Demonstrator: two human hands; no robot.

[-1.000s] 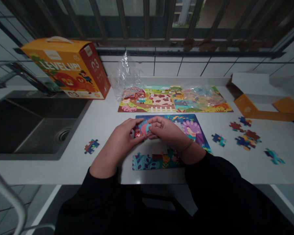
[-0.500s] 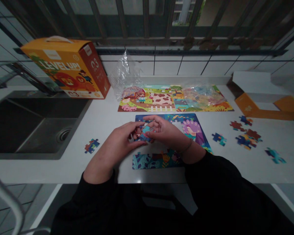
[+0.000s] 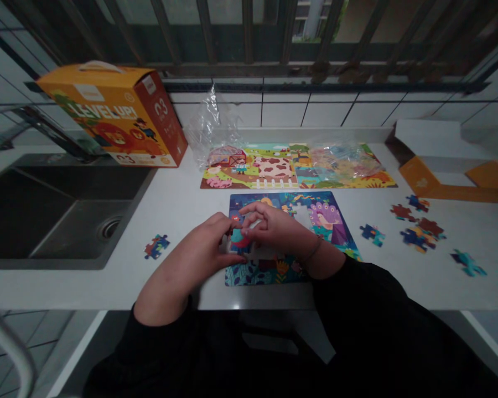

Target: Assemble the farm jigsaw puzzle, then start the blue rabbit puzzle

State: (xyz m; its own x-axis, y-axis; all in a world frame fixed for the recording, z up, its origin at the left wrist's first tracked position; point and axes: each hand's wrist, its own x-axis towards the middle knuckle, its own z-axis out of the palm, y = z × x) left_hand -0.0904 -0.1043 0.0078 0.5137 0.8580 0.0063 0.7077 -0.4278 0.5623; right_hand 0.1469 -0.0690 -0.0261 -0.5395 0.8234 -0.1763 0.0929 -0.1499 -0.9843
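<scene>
A dark blue illustrated puzzle board [image 3: 253, 274] lies near the counter's front edge, with white gaps in its picture. Over its left part, my left hand [image 3: 207, 243] is closed on a puzzle piece [image 3: 239, 239] with red and teal on it, thumb below and fingers above. My right hand [image 3: 271, 229] comes in from the right, its curled fingers pinching the same piece's right side. Fingers hide part of the piece and of the board under it. The purple peacock part [image 3: 324, 215] of the board shows to the right.
Loose pieces lie left [image 3: 156, 246] and right [image 3: 372, 235] of the board. Behind are a farm picture board [image 3: 274, 167], clear plastic wrap [image 3: 213, 124] and an orange carton [image 3: 108, 119]. An open orange box [image 3: 431, 190] stands at the right, a sink [image 3: 95, 232] at the left.
The held piece has turned and come lower onto the board's left part, now showing red and teal. My left hand has shifted slightly down with its thumb lower.
</scene>
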